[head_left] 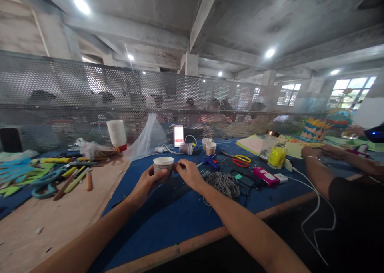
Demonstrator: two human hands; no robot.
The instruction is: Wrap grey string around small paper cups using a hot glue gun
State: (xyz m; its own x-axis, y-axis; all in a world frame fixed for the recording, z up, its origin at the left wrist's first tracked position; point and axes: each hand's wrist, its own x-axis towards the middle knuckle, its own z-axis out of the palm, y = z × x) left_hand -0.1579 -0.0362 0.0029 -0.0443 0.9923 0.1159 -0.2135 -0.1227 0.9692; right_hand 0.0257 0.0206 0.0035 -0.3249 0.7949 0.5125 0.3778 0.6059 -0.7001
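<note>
My forearms (105,225) are stretching over the blue surface (156,233). My left hand (150,179) is holding the cup (163,165) upright above it, grip curling around the side. My right hand (188,173) is pressing its fingertips together beside the cup; I cannot tell whether they are pinching anything. Grey cord (223,184) is lying near my right wrist.

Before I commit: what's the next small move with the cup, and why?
Probably steady the cup with the left hand and ease the right hand along its side. The left grips it upright; the right's fingers are pinched beside its wall, though whether they hold anything is too small to tell.
</note>
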